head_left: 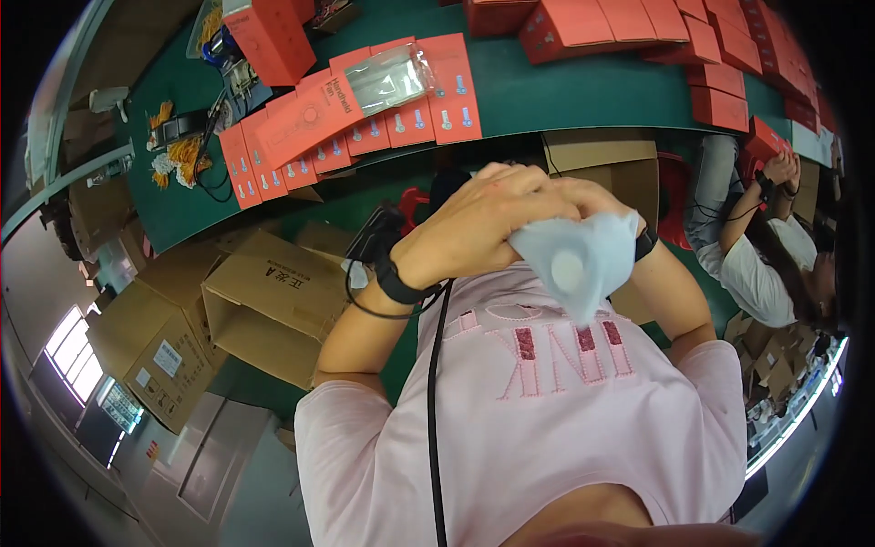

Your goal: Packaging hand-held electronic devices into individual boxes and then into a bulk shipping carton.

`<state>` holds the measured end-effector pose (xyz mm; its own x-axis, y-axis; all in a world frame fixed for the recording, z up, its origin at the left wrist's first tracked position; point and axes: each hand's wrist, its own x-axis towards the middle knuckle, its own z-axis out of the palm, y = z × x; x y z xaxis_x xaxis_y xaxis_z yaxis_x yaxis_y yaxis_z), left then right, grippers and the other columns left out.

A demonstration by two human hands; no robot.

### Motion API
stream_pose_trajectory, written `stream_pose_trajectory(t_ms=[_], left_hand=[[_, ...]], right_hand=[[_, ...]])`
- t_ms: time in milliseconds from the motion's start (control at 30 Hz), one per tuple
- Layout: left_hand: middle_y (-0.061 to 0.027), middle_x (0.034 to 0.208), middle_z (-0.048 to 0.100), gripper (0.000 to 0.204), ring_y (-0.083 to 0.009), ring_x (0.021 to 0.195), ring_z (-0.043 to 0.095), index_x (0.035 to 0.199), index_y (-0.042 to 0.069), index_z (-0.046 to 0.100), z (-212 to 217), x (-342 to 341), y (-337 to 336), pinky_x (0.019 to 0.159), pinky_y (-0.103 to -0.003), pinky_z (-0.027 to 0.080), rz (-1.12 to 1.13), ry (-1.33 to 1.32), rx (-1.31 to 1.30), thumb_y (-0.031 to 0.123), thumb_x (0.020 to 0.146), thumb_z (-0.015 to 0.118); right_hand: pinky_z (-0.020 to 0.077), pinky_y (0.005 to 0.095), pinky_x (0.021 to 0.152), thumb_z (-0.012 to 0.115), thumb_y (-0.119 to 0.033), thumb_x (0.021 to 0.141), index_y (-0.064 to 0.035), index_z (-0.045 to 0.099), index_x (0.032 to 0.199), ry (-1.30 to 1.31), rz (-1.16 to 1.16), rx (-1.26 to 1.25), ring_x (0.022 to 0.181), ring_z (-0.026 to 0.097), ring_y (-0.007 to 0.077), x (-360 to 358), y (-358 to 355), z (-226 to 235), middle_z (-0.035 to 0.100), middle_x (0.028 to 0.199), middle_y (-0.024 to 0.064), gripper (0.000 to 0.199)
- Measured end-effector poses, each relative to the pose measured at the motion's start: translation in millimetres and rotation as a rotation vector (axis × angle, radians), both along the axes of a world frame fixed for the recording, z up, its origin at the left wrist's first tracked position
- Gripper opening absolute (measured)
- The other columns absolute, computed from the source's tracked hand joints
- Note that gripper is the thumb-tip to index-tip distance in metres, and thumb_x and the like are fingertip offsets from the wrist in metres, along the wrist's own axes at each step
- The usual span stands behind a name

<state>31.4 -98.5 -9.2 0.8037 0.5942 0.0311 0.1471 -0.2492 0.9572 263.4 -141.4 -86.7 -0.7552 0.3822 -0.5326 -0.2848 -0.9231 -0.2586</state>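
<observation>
My left hand (478,223) and my right hand (588,194) are close together in front of my chest, fingers curled. Between them they grip a whitish, frosted plastic bag (597,251). A pale round shape shows through its lower part; what it belongs to is hidden. The bag's upper end disappears under my fingers. Black bands circle both wrists, and a cable runs from the left one. Beyond my hands, flat red boxes (456,68) printed with small fan pictures lie in an overlapping row on the green table (501,96). A clear plastic packet (387,80) rests on top of them.
Open cardboard cartons (273,296) stand on my left, and another carton (602,150) sits under the table edge. Red boxes (583,27) are stacked at the far right. Yellow cords (187,150) lie at the table's left. A co-worker (770,246) sits to my right.
</observation>
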Motion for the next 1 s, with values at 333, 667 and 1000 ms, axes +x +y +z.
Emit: stream_pose_trajectory(t_ms=[333, 667, 1000], left_hand=[[-0.0109, 0.105, 0.054, 0.039, -0.0293, 0.103, 0.052, 0.113, 0.007, 0.058, -37.5, -84.0, 23.6, 0.091, -0.045, 0.039, 0.383, 0.393, 0.386, 0.0, 0.075, 0.059], [-0.0109, 0.137, 0.045, 0.103, -0.0356, 0.129, 0.039, 0.146, 0.009, 0.035, -114.2, -175.4, 73.9, 0.11, -0.062, 0.019, 0.544, 0.724, 0.457, 0.028, 0.059, 0.087], [-0.008, 0.127, 0.049, 0.094, -0.0292, 0.12, 0.044, 0.142, 0.009, 0.041, -128.5, -174.0, 79.5, 0.108, -0.059, 0.022, 0.586, 0.611, 0.473, 0.026, 0.061, 0.086]], right_hand=[[0.0491, 0.0277, 0.083, 0.074, -0.017, 0.066, 0.0013, 0.051, 0.126, -0.368, 0.664, 0.708, 0.095, 0.059, 0.0138, -113.5, 118.6, 59.1, 0.063, 0.107, 0.0081, 0.067], [0.0529, 0.0438, 0.078, 0.077, -0.022, 0.063, 0.0006, 0.054, 0.127, -0.966, 1.309, 1.857, 0.097, 0.063, 0.0349, -179.2, 209.3, 30.3, 0.064, 0.098, 0.0185, 0.071], [0.0455, 0.0401, 0.085, 0.068, -0.028, 0.082, -0.0015, 0.061, 0.102, -1.046, 0.039, 1.997, 0.098, 0.054, 0.032, -202.2, 190.6, -29.3, 0.054, 0.1, 0.0147, 0.033]])
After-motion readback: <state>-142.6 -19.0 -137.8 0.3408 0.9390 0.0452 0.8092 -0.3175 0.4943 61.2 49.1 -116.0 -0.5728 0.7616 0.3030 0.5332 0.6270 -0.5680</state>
